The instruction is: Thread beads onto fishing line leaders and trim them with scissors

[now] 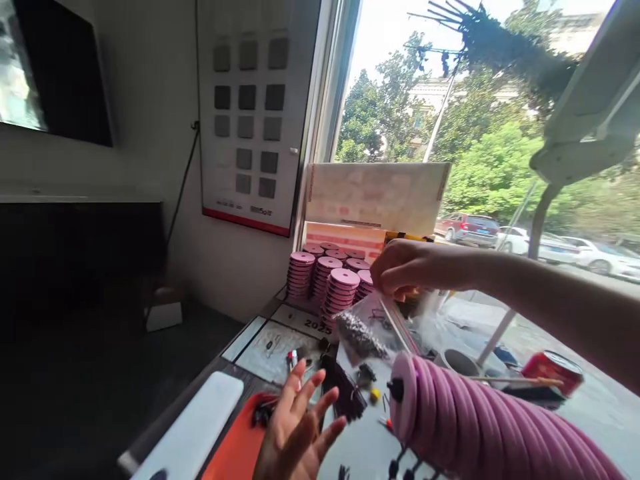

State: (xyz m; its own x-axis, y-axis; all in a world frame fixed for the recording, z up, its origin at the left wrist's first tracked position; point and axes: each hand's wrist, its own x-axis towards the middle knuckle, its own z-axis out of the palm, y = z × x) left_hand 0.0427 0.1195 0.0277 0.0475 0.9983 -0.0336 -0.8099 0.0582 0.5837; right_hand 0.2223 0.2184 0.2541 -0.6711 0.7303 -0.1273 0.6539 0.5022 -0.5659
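My right hand (400, 267) reaches across from the right and pinches the top of a clear plastic bag (363, 333) with many small dark pieces at its bottom. The bag hangs tilted above the table. Low in the view, my left hand (297, 430) holds nothing, palm up with its fingers spread. It is nearest to an orange mat (235, 440) and a dark bundle of thin strips (345, 390). A long row of pink discs (480, 413) on a dark rod lies at the lower right, below my right forearm.
Stacks of pink spools (343, 287) stand by the window. A white slab-like object (193, 427) lies along the left table edge. To the right are a red can (553, 373), a grey cup (456, 362) and a lamp arm (540, 213). A small yellow piece (375, 395) lies mid-table.
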